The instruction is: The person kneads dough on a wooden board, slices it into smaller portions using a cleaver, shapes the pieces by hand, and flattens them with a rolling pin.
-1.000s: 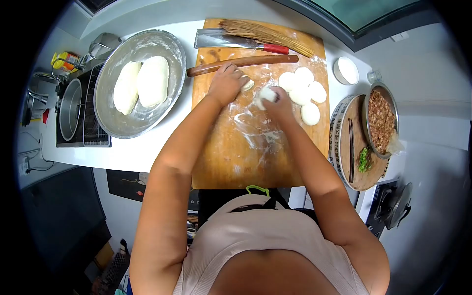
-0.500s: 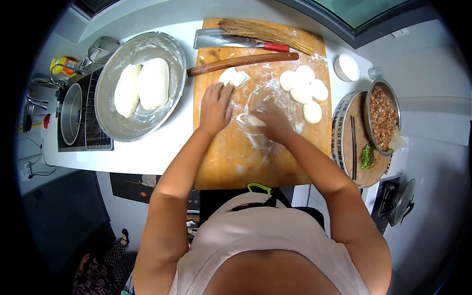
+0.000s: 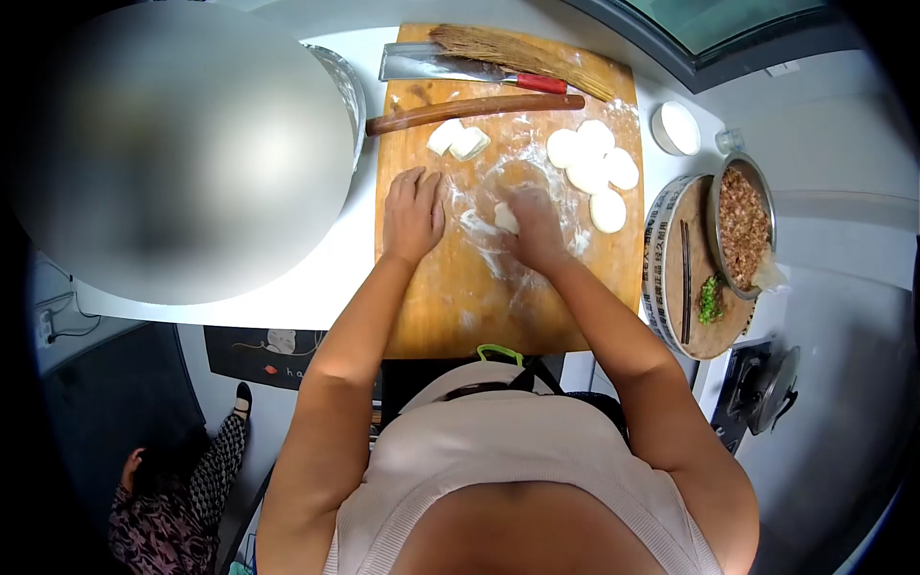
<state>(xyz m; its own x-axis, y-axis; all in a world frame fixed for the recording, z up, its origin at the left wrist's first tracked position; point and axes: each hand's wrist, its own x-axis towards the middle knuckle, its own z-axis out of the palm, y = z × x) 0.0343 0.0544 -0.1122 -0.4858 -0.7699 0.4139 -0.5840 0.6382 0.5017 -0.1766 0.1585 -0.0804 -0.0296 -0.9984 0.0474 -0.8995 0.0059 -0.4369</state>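
Note:
My left hand [image 3: 414, 216] lies flat on the left part of the floury wooden board [image 3: 431, 316], fingers stretched out, holding nothing. Two small dough pieces [image 3: 469, 144] lie beyond its fingertips. Near the board's middle my right hand [image 3: 533, 225] is curled over a small piece of dough [image 3: 506, 218], pressed onto the flour; its fingers are blurred and partly hide the dough. To its right, several flattened dough rounds [image 3: 608, 211] form a cluster, some touching.
Behind lie a rolling pin [image 3: 474, 113], a red-handled cleaver [image 3: 541, 83] and a straw brush [image 3: 517, 59]. At right are a white bowl [image 3: 677, 129] and a meat-filled bowl [image 3: 744, 225]. A large blurred round shape covers the upper left. Another person [image 3: 172, 508] is at lower left.
My left hand has left the dough pieces and moved toward me. My right hand came nearer me with its dough. The blurred shape now covers most of the basin; the other person shows more.

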